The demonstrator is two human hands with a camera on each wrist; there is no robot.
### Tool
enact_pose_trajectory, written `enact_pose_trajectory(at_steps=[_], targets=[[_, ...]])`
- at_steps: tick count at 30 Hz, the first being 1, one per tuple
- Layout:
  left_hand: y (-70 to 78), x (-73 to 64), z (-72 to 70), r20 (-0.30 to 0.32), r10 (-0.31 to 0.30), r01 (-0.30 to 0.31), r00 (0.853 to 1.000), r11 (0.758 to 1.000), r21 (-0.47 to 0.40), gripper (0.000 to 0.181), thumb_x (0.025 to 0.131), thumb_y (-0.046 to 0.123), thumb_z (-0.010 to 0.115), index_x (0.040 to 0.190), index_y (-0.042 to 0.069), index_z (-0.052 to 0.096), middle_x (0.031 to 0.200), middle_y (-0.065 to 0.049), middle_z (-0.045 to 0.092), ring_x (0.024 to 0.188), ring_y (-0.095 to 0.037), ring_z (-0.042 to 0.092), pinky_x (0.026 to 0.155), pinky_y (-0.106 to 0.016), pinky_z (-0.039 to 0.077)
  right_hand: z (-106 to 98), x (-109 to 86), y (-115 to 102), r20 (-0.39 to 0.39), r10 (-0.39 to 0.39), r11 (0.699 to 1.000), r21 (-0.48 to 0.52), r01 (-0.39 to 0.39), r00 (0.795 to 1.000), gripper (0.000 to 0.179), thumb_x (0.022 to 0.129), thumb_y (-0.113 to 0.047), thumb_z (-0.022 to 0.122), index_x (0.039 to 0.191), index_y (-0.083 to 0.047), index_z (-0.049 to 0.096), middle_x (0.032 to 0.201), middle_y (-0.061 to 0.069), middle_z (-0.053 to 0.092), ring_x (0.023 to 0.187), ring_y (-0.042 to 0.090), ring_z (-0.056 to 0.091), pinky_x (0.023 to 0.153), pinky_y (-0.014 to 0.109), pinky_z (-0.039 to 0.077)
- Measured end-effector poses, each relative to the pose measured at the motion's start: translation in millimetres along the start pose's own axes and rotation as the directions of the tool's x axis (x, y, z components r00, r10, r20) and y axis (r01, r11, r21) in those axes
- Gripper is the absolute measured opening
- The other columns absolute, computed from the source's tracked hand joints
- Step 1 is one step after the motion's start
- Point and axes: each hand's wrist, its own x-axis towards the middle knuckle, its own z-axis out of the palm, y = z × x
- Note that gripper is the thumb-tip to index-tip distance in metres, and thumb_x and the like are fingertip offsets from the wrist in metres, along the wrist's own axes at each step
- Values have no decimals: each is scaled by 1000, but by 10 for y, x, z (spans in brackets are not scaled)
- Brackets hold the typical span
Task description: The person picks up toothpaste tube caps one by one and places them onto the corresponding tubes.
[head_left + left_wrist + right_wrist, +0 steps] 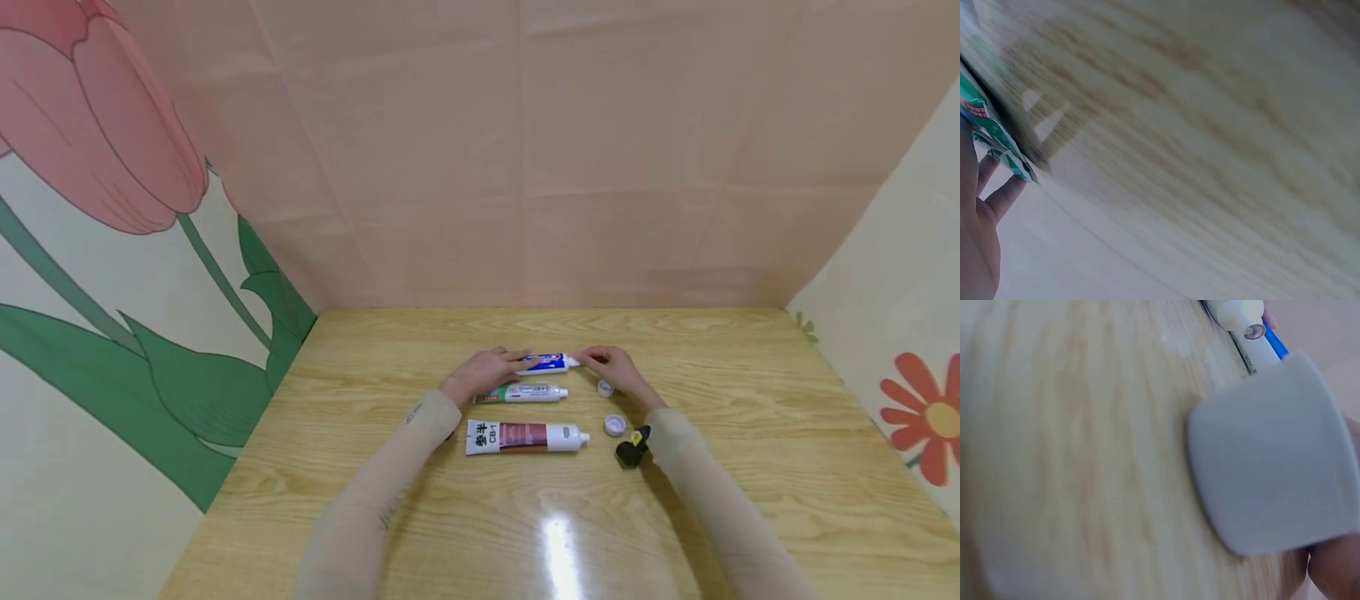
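Observation:
Three toothpaste tubes lie in a row on the table. My left hand (491, 371) holds the blue-and-white toothpaste tube (547, 362), the farthest one, with fingers laid over its body. At that tube's nozzle end, my right hand (611, 365) pinches a small white cap (574, 362) between thumb and fingertips. The green-and-white toothpaste tube (532, 392) lies just nearer, its green crimped end (997, 134) close to the left fingers in the left wrist view. Nearest is the larger white-and-maroon toothpaste tube (521, 437). Both nearer tubes have bare nozzles.
Two loose white caps, one farther (605, 388) and one nearer (615, 425), sit right of the tubes. A white cap (1272, 456) looms large in the right wrist view. A black wrist camera (632, 450) hangs at the right cuff. A pink-covered wall (525, 208) stands behind the table.

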Motion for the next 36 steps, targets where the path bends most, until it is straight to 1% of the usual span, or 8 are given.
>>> enact_pose_trajectory(at_steps=[4, 8, 11, 15, 18, 28, 31, 36], targets=[[5, 9, -1, 7, -4, 4, 1000, 1000, -5, 51, 98, 33, 45, 145, 32, 27, 148, -1, 36, 116, -21, 52, 96, -33, 46, -10, -1, 15, 37, 30, 998, 51, -31, 999, 50, 89, -48, 55, 118, -8, 62, 119, 14, 61, 111, 31, 53, 97, 48, 42], [5, 10, 14, 19, -13, 14, 1000, 999, -29, 51, 98, 33, 45, 145, 33, 26, 149, 0, 34, 119, -20, 50, 98, -33, 46, -68, -75, -116, 71, -10, 997, 81, 4, 997, 47, 91, -40, 57, 122, -5, 58, 116, 16, 61, 103, 29, 55, 87, 38, 47], [3, 10, 28, 12, -14, 15, 1000, 999, -42, 51, 98, 32, 45, 145, 33, 26, 149, 0, 34, 119, -20, 50, 97, -33, 46, -80, -77, -106, 86, -28, 996, 87, 21, 996, 48, 90, -38, 60, 124, -5, 57, 114, 15, 61, 97, 24, 55, 80, 30, 46], [3, 13, 44, 7, -9, 9, 1000, 999, -40, 50, 98, 32, 45, 145, 33, 27, 149, -1, 34, 118, -20, 51, 97, -33, 46, -51, -13, 72, 79, -48, 991, 125, 38, 996, 47, 85, -37, 65, 123, -9, 58, 114, 12, 62, 99, 23, 56, 84, 30, 46], [8, 21, 51, 8, -11, 11, 1000, 999, -36, 50, 98, 33, 45, 144, 34, 27, 149, 0, 34, 117, -21, 51, 96, -33, 47, -59, -14, 104, 82, -66, 984, 170, 52, 994, 44, 85, -31, 67, 122, -8, 59, 113, 13, 63, 98, 21, 57, 82, 28, 47], [6, 57, 58, -3, -12, 12, 1000, 1000, -6, 49, 98, 34, 45, 144, 34, 28, 148, 1, 35, 116, -20, 52, 96, -32, 47, -163, -131, -130, 91, -104, 961, 265, 77, 990, 35, 86, -8, 65, 118, 5, 58, 109, 26, 59, 86, 19, 53, 72, 22, 45], [7, 55, 57, -7, -7, 7, 1000, 1000, -14, 49, 98, 34, 45, 144, 33, 28, 148, 1, 35, 116, -20, 52, 96, -33, 46, -148, -126, -109, 75, -110, 961, 264, 86, 991, 33, 86, -6, 65, 116, 7, 58, 104, 27, 59, 83, 18, 52, 70, 20, 44], [-14, 26, 61, -11, -7, 6, 1000, 1000, -31, 49, 97, 32, 46, 144, 33, 29, 148, 0, 35, 117, -21, 52, 97, -33, 46, -76, -42, 32, 55, -98, 963, 256, 81, 994, 31, 85, -11, 66, 114, 1, 62, 99, 18, 63, 83, 15, 54, 71, 21, 45]])
